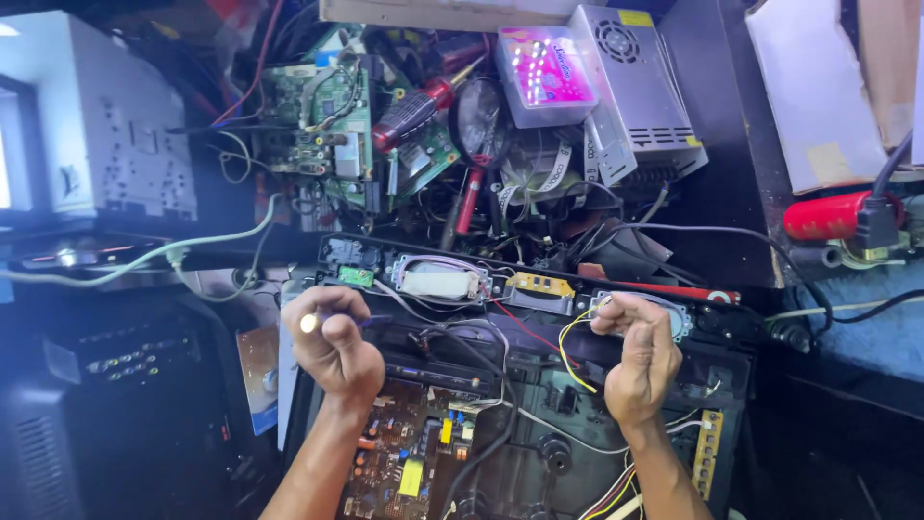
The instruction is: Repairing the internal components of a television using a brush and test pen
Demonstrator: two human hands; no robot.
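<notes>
Head view: left hand (332, 339) fisted round a half-hidden tool (339, 319); right hand (637, 349) pinching yellow wire (568, 339).

Two bare forearms are seen rising from the lower edge; no sleeves are worn on either; the left hand (332, 345) and right hand (640, 351) are ungloved; no rings, watch or bands are visible.

Single head view, looking steeply down, close over opened device chassis (539, 385) on cluttered workbench.
</notes>
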